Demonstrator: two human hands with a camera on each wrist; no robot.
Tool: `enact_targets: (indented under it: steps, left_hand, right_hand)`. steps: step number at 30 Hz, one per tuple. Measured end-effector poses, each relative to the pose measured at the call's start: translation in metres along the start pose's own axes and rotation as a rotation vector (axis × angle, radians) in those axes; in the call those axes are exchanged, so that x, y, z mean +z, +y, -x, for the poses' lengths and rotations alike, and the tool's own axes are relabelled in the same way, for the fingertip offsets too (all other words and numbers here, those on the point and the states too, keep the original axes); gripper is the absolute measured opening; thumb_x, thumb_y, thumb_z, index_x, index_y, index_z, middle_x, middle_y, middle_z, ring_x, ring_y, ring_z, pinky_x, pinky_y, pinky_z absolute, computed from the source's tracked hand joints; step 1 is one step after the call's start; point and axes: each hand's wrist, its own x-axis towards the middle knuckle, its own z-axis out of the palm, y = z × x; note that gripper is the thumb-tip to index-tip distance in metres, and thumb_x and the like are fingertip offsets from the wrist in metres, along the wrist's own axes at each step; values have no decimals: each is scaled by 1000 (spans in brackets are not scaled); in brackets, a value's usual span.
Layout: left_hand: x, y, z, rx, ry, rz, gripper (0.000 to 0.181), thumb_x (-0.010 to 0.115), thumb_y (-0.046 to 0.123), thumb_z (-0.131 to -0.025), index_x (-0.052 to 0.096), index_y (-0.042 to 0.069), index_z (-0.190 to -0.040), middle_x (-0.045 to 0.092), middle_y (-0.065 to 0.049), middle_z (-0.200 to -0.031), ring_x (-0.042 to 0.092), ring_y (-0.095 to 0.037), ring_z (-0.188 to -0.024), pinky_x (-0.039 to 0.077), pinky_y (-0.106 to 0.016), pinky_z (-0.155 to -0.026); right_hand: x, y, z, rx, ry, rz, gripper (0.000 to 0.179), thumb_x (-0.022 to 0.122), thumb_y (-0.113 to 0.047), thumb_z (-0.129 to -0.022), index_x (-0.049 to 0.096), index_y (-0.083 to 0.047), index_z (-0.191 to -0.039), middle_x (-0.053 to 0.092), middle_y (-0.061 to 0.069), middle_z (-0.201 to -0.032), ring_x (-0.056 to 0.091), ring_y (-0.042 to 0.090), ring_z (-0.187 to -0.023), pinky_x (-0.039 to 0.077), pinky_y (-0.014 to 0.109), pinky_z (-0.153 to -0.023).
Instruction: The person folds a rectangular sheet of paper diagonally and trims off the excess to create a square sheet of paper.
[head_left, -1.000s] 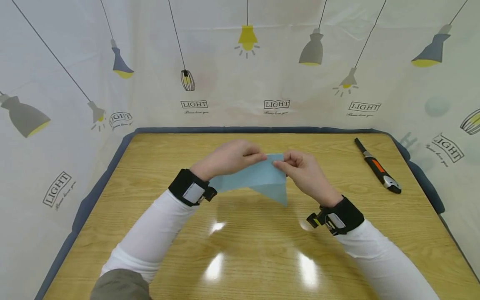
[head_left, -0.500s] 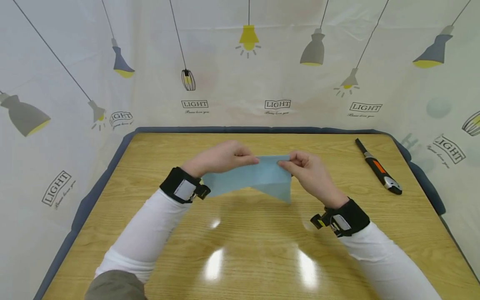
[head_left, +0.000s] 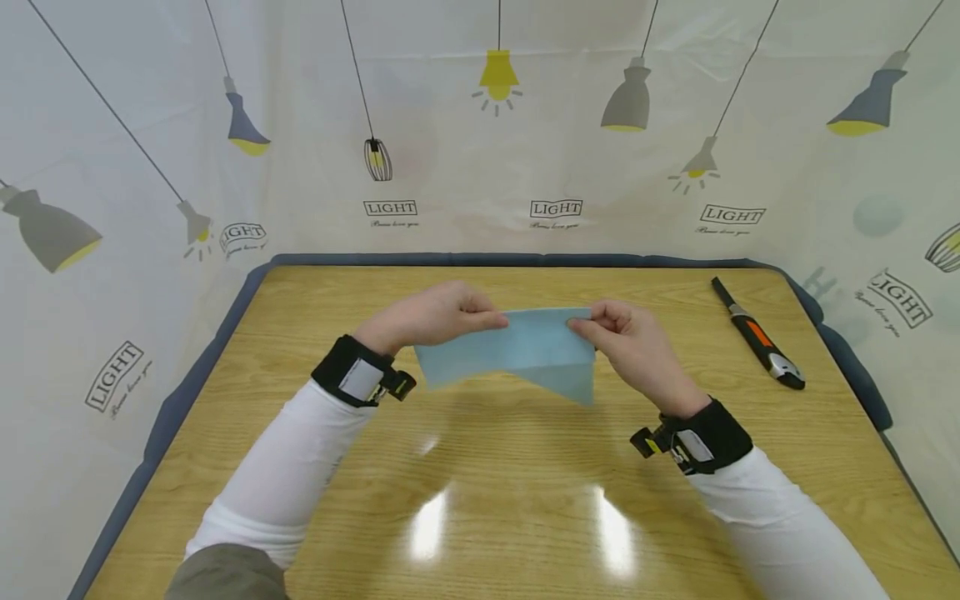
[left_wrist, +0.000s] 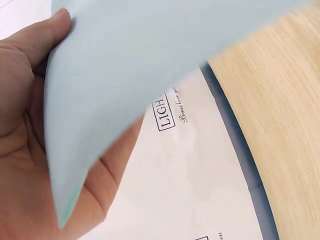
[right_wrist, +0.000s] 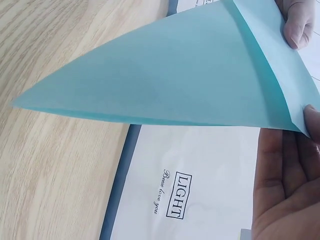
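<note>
A folded sheet of light blue paper (head_left: 517, 346) is stretched between both hands above the table. My left hand (head_left: 438, 317) pinches its upper edge left of the middle, the thumb on the near face. At the upper right corner, my right hand (head_left: 630, 346) pinches the paper between thumb and curled fingers. In the right wrist view the paper (right_wrist: 165, 75) shows a folded strip along the held edge and a pointed corner hanging away from it. The left wrist view has the paper (left_wrist: 115, 85) covering part of the left hand (left_wrist: 20, 100), fingers behind it.
On the right of the wooden table (head_left: 517, 475) lies a black and orange tool with a narrow dark tip (head_left: 757, 333), like a utility knife or small saw. Dark blue padding (head_left: 480, 260) edges the table. A lamp-print curtain (head_left: 450, 125) hangs behind it.
Both hands have moved apart, the left hand to the left along the upper edge and the right hand to the right with the paper. More of the paper shows between them.
</note>
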Motion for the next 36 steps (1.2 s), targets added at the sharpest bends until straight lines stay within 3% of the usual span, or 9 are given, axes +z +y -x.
enact_targets:
  steps: [2, 8, 14, 18, 20, 25, 28, 31, 36]
  left_hand:
    - [0, -1, 1, -4, -5, 3, 45, 46, 51, -90, 63, 14, -70, 31, 2, -56, 29, -13, -47, 28, -25, -46]
    - [0, -3, 2, 11, 1, 11, 44, 46, 49, -92, 64, 15, -72, 28, 2, -55, 26, -13, -46, 28, -26, -47]
    - [-1, -6, 5, -1, -5, 31, 46, 45, 50, -92, 56, 11, -69, 25, 3, -55, 22, -13, -46, 26, -27, -47]
    - [-1, -8, 8, 4, -3, 32, 48, 45, 50, -91, 50, 9, -66, 25, 3, -56, 23, -13, -47, 25, -27, -47]
    - [-2, -10, 9, -2, 2, 33, 46, 46, 50, -91, 55, 12, -68, 25, 3, -56, 23, -13, -46, 27, -27, -47]
    - [-2, -13, 12, 3, 0, 28, 46, 46, 51, -91, 59, 12, -71, 27, 3, -55, 24, -13, -45, 28, -27, -47]
    - [-2, -16, 12, 3, 8, 37, 49, 46, 53, -90, 56, 10, -69, 27, 3, -56, 25, -13, -46, 28, -27, -47]
    - [-4, -21, 14, -12, 22, 56, 49, 46, 54, -89, 57, 9, -71, 25, 2, -57, 23, -14, -47, 26, -28, -47]
    - [-7, -25, 18, -14, 24, 94, 44, 48, 52, -89, 65, 13, -76, 27, 1, -58, 24, -14, -47, 27, -27, -46]
  right_hand:
    - [-1, 7, -1, -4, 3, 15, 28, 59, -42, -86, 62, -14, -86, 44, 9, -54, 32, 21, -49, 31, 30, -49]
    - [-4, 15, -3, -10, 3, -32, 30, 59, -44, -85, 62, -14, -89, 49, 12, -58, 31, 21, -52, 32, 30, -52]
    - [-9, 16, -1, -8, 6, -48, 27, 60, -43, -85, 62, -16, -88, 38, 9, -54, 23, 22, -48, 25, 32, -46]
    - [-12, 16, -1, 6, 22, -59, 28, 60, -43, -85, 62, -15, -88, 49, 12, -58, 26, 21, -49, 28, 31, -49]
    - [-13, 17, -1, 10, 37, -56, 28, 61, -43, -84, 62, -15, -87, 49, 12, -57, 26, 21, -49, 28, 31, -47]
    - [-16, 19, -1, -1, 39, -38, 28, 61, -43, -84, 62, -16, -85, 33, 7, -53, 21, 22, -45, 21, 33, -42]
    - [-18, 19, 0, 9, 38, -55, 30, 61, -42, -85, 61, -12, -86, 45, 9, -55, 35, 20, -49, 33, 27, -48]
    - [-21, 20, 0, 24, 52, -71, 32, 61, -41, -85, 61, -9, -86, 60, 12, -65, 54, 18, -66, 44, 23, -64]
    - [-25, 20, 1, 33, 58, -61, 32, 61, -43, -84, 62, -11, -88, 65, 12, -73, 61, 19, -81, 47, 25, -72]
